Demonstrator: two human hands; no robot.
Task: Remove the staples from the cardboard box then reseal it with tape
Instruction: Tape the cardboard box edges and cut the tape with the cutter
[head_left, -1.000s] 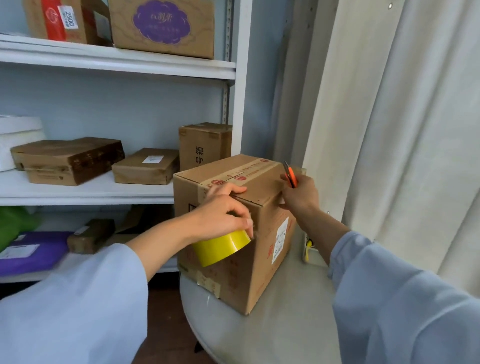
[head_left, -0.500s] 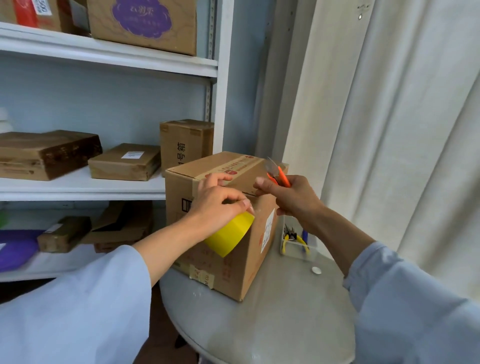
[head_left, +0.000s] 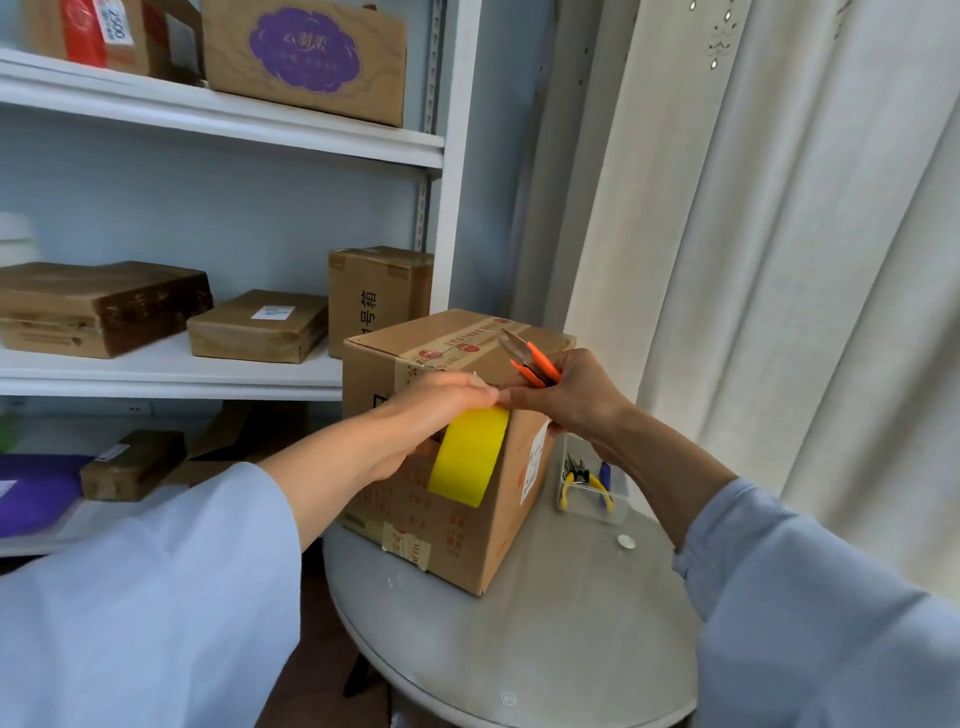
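Presently, the cardboard box (head_left: 457, 467) stands upright on the round grey surface (head_left: 545, 649), beside the white shelf unit (head_left: 218, 374). The left hand (head_left: 436, 410) holds the yellow tape roll (head_left: 470, 454) against the near face of the box, just below its top edge — fingers curled over the roll, so this grip is closed round it. The right hand (head_left: 576, 400) holds orange-handled snips (head_left: 530, 358) with blades pointing up and away over the box top; its grip is pinched on the handles, and its fingertips meet those of the left hand at the box edge. A clear tray (head_left: 592, 493) with yellow-handled pliers (head_left: 582, 483) sits on the surface behind the box, near the curtain (head_left: 779, 260). Parcels rest on the shelves.
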